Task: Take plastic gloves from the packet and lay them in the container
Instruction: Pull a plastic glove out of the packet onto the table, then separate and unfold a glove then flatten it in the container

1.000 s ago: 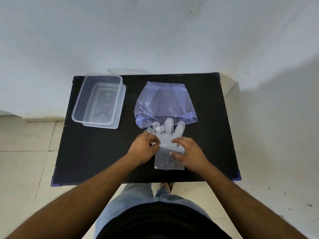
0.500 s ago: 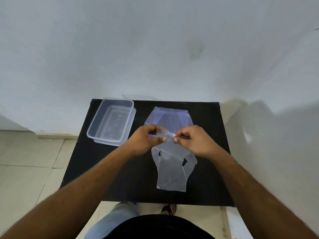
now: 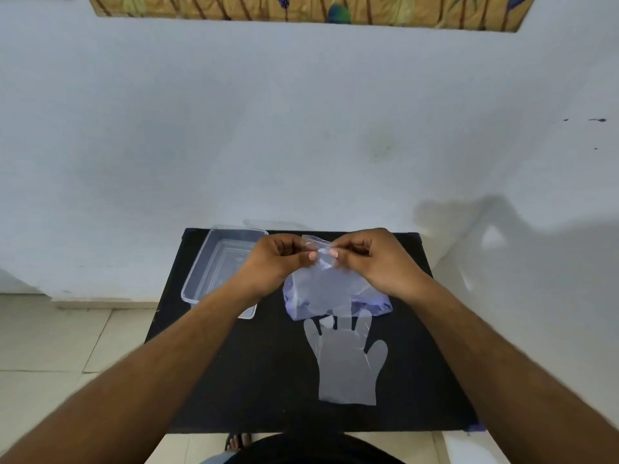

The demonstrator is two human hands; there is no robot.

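My left hand and my right hand are raised side by side above the table, each pinching the top edge of one clear plastic glove that hangs down between them. Behind and below it lies the bluish packet, partly hidden by the hanging glove. A second clear glove lies flat on the table in front of the packet, fingers pointing away from me. The clear rectangular container stands at the table's far left, its near end covered by my left forearm.
The black table stands against a white wall, with tiled floor to its left. A picture frame hangs high on the wall. My sandalled foot shows below the table's front edge.
Both hands rose from the table with glove plastic pinched between them. One glove now lies flat on the table while another hangs from my fingers. The view has tilted upward.
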